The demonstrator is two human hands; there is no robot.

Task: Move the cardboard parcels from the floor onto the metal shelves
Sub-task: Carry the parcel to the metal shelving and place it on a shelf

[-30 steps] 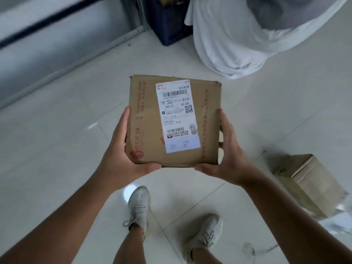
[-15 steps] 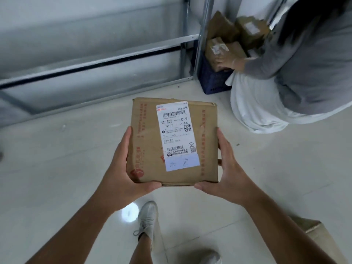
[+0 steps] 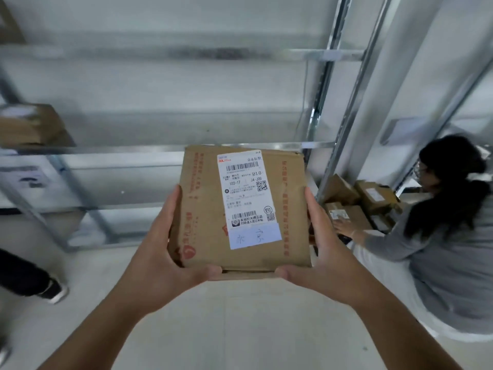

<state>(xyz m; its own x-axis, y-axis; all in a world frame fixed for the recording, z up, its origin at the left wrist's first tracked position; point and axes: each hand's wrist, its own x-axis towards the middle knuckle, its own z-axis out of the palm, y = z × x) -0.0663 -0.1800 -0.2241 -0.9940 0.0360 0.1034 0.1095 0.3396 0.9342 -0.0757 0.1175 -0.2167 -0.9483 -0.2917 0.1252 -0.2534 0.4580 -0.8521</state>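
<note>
I hold a cardboard parcel (image 3: 241,209) in front of me, above the pale floor (image 3: 240,324). My left hand (image 3: 162,252) grips its left edge with the thumb curled under the near edge, and my right hand (image 3: 324,252) clamps the right edge the same way. A white shipping label (image 3: 246,196) with barcodes faces up at me.

To the right, a person in a grey top (image 3: 448,247) sits low, one hand on a small box among several cardboard boxes (image 3: 357,198) at the foot of the rack. At far left a dark shoe (image 3: 52,289) stands on the floor. Beyond the parcel are the metal shelves (image 3: 112,150), with another parcel (image 3: 32,126) on the left of one level.
</note>
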